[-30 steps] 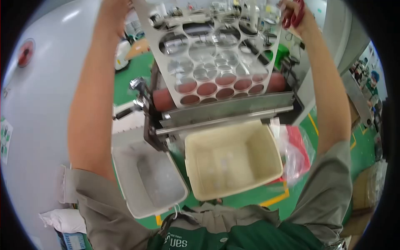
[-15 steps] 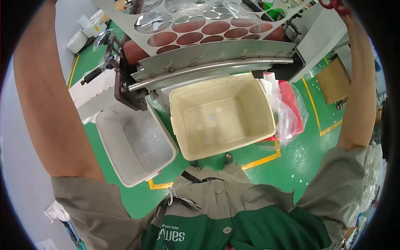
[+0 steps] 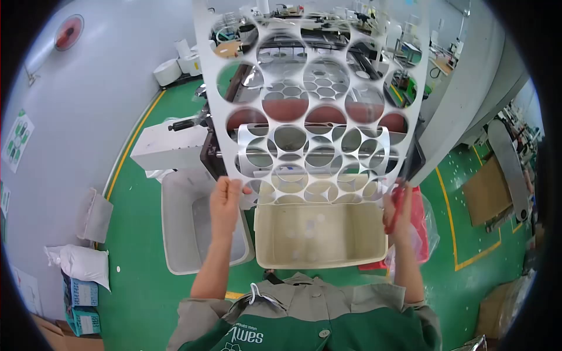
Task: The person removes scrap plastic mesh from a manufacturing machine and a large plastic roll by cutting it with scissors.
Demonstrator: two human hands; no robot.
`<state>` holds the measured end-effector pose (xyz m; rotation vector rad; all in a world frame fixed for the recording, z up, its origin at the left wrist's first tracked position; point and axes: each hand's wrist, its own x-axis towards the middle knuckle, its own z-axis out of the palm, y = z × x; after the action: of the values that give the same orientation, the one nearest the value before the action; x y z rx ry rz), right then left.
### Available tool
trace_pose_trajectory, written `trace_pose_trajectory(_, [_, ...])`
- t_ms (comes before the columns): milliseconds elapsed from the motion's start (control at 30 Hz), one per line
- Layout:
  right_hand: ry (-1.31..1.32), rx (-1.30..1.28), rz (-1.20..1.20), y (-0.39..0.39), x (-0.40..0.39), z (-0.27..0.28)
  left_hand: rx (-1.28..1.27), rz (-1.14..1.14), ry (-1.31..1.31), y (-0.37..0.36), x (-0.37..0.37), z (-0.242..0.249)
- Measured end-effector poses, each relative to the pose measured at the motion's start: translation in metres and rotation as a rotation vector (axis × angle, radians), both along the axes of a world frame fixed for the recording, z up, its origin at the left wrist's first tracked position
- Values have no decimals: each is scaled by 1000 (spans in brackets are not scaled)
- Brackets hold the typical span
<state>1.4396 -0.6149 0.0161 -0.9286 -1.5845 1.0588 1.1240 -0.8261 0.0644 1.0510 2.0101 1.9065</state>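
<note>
A white sheet (image 3: 213, 88) full of large round cut-outs hangs in front of me, stretching back over the machine, with its lower end above the cream bin (image 3: 351, 234). At the sheet's lower left corner, my left hand (image 3: 225, 202) is closed on its edge. My right hand (image 3: 400, 225), slightly blurred, grips red-handled scissors (image 3: 397, 206) beside the lower right corner; whether its fingers also pinch the sheet is hidden. Several small pale discs lie on the cream bin's floor.
A grey bin (image 3: 178, 263) stands left of the cream one, and a red container (image 3: 420, 225) with clear plastic stands right. Behind the sheet, the machine has a reddish roller (image 3: 285, 109). A cardboard piece (image 3: 487, 190) leans at right. White sacks (image 3: 85, 263) lie far left.
Both hands have come down and inward from the top edges of view, bringing the perforated sheet's end down over the cream bin. The head view has tilted up.
</note>
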Motion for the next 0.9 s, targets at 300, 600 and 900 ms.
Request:
trace_pose_trajectory(300, [110,-112,39,24,-10,-70,15,123,479,44,-46,-87])
trace_pose_trajectory(600, [-49,53,109,48,81,115,52,136,422,39,-42,-80])
trace_pose_trajectory(900, [-340,83,287,93,64,320,96,73,425,46,-50,-77])
